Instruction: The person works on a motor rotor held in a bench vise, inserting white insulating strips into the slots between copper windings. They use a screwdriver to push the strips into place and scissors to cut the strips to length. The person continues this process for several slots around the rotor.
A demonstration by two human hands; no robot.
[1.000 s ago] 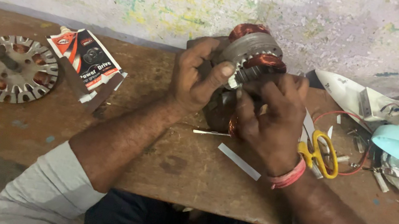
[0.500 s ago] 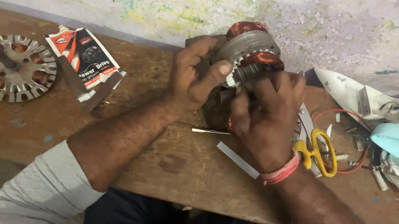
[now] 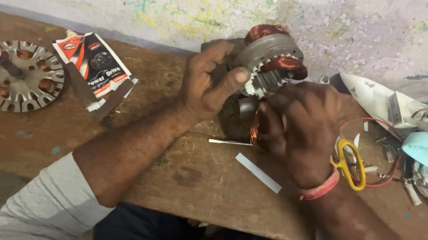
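Head view: left hand (image 3: 210,84) clamped on side of motor stator (image 3: 269,59), thumb pressed against its toothed core; stator held tilted above wooden bench (image 3: 172,159), near wall. Right hand (image 3: 301,131) closed over lower copper winding (image 3: 255,126), fingertips hidden, probably pinching wire. Versus a second ago: stator and hands barely shifted, same winding spot worked. Yellow scissors (image 3: 348,163) just beside right wrist; slotted metal disc (image 3: 16,75) well apart at left.
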